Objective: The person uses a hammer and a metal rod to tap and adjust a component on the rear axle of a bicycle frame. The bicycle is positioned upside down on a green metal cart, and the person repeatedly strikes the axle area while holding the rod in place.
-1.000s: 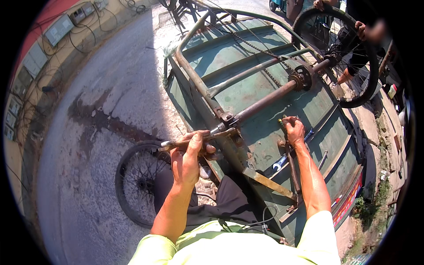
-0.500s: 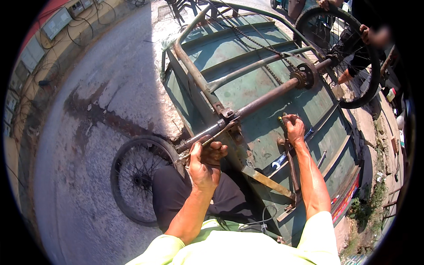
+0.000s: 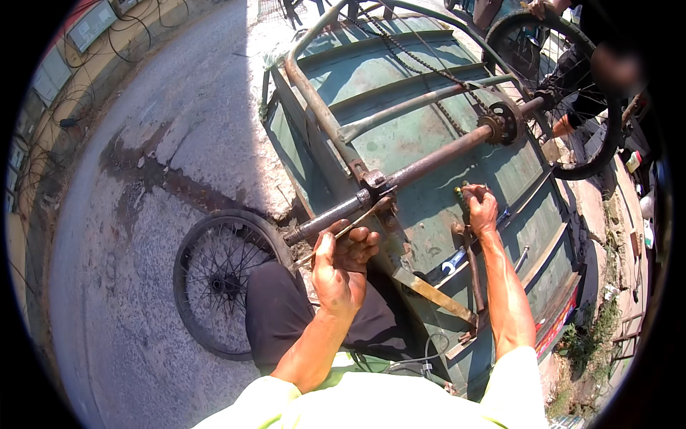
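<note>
My left hand [image 3: 341, 277] has a thin rod [image 3: 344, 230] between thumb and fingers, the other fingers loosely curled. The rod's far end reaches the clamp [image 3: 373, 183] around a greasy axle [image 3: 432, 168]. My right hand [image 3: 481, 211] is over the green metal panel [image 3: 386, 154], its fingers closed by a small yellow-green thing [image 3: 459, 191]; what they grip is hidden. Just below that hand lies a hammer [image 3: 473, 272] with a worn handle. Beside the hammer is a blue-handled open-ended spanner [image 3: 454, 262].
A spoked wheel [image 3: 226, 284] stands left of my knee. The axle carries a sprocket [image 3: 504, 121] with a loose chain [image 3: 407, 66]. At the far right a co-worker's hand [image 3: 537, 8] touches another wheel [image 3: 607, 143]. Another metal tool [image 3: 524, 256] lies on the panel.
My left hand's fingers have spread a little while the rod stays at the clamp. My right hand is almost unmoved. One of the co-worker's hands no longer shows on the wheel.
</note>
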### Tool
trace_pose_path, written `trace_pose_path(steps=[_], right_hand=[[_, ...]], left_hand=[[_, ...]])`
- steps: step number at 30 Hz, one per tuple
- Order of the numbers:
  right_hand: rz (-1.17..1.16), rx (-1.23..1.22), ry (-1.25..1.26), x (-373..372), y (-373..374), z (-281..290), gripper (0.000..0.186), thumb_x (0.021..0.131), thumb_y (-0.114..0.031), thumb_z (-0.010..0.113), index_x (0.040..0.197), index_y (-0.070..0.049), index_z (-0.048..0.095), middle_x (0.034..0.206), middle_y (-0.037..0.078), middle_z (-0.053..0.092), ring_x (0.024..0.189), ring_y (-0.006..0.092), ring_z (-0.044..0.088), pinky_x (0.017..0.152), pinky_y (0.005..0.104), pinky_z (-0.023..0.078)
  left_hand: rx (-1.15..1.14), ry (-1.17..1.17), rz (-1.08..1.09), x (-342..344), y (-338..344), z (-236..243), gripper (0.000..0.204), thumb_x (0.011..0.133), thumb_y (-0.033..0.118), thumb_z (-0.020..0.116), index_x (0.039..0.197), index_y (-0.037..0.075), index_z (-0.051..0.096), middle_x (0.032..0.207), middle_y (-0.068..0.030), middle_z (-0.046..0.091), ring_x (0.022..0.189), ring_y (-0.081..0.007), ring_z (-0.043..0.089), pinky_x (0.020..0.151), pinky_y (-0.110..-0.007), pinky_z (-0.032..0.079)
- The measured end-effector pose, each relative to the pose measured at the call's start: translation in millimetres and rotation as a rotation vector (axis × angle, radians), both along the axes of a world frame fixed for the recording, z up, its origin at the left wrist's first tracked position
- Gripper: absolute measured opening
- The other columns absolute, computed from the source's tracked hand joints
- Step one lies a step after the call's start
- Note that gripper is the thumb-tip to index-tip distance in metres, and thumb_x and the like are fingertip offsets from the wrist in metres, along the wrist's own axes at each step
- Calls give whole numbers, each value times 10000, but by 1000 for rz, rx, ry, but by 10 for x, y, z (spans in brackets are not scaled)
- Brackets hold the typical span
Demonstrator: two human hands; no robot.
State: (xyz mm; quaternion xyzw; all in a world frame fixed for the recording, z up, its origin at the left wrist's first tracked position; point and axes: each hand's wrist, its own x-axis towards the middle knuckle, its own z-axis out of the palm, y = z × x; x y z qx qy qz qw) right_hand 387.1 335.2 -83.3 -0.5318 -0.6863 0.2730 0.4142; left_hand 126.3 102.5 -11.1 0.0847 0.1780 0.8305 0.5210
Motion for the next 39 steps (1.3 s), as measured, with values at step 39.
trace_pose_path(steps=[39], right_hand=[[-2, 6, -62, -18, -36, 102, 250, 826, -218, 625, 940, -34, 749, 993, 117, 717, 984, 284, 657, 896, 366, 493]], left_hand=[[179, 446, 63, -288, 145, 758, 320, 1029, 286, 467, 1154, 30, 613, 1040, -256, 698, 941, -419, 708, 743, -441, 624]])
